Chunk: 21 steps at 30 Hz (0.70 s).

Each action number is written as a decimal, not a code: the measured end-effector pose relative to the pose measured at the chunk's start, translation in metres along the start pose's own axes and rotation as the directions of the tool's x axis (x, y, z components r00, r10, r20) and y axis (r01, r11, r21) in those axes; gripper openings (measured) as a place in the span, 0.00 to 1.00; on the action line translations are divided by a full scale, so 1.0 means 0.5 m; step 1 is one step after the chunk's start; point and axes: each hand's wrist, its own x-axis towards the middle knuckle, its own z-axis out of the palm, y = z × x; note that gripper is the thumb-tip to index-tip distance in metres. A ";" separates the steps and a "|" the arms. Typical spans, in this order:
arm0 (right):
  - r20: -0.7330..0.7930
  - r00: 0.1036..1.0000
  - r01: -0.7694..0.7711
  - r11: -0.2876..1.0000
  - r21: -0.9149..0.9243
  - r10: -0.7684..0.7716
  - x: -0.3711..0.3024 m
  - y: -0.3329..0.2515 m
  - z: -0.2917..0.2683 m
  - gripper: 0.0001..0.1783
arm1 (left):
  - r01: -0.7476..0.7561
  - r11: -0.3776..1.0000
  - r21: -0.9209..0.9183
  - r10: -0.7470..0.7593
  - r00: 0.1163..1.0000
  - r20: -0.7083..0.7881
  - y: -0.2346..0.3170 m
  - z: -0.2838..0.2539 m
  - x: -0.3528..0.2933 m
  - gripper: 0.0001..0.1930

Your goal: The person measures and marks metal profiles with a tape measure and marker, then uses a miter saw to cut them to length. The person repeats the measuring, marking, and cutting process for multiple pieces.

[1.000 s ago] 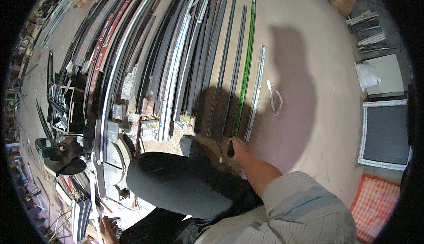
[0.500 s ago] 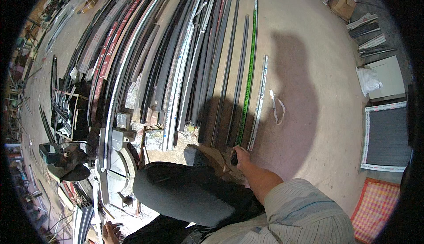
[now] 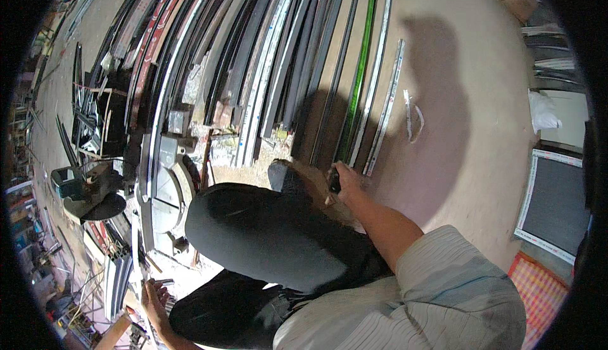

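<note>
My right hand (image 3: 348,182) is closed at the near end of a long bar with green film (image 3: 364,52), its fingers around a dark piece there. Whether that piece is the bar's own end, I cannot tell. Right of the green bar lie a long pale bar (image 3: 380,52) and a shorter white strip with blue marks (image 3: 392,97). My left hand (image 3: 154,302), low at the left, has curled fingers beside a narrow white strip (image 3: 136,255). Something small and thin shows by its fingertips; what the hand grips is unclear.
Many long dark, white and red bars (image 3: 253,84) lie side by side across the floor. A mitre saw (image 3: 168,192) stands left of my knee, with a dark blade guard (image 3: 104,207) beside it. A dark panel with white edging (image 3: 551,207) is at the right.
The view has shifted, and the bars sit higher in it. A long pale bar now shows between the green bar and the blue-marked strip. More of my left forearm is visible.
</note>
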 end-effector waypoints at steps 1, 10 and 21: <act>0.041 0.999 0.012 1.000 -0.010 -0.012 -0.051 -0.024 0.049 0.13 | -0.008 1.000 -0.023 0.008 1.000 0.009 -0.002 -0.011 -0.006 0.29; 0.255 0.967 -0.029 0.990 0.136 -0.007 0.054 0.011 0.153 0.12 | 0.049 0.999 -0.014 -0.048 0.998 0.049 -0.011 0.026 0.020 0.30; 0.138 0.990 -0.027 0.999 0.037 0.022 0.115 0.057 0.191 0.11 | 0.067 0.994 -0.081 -0.063 0.997 0.052 -0.064 0.017 0.073 0.28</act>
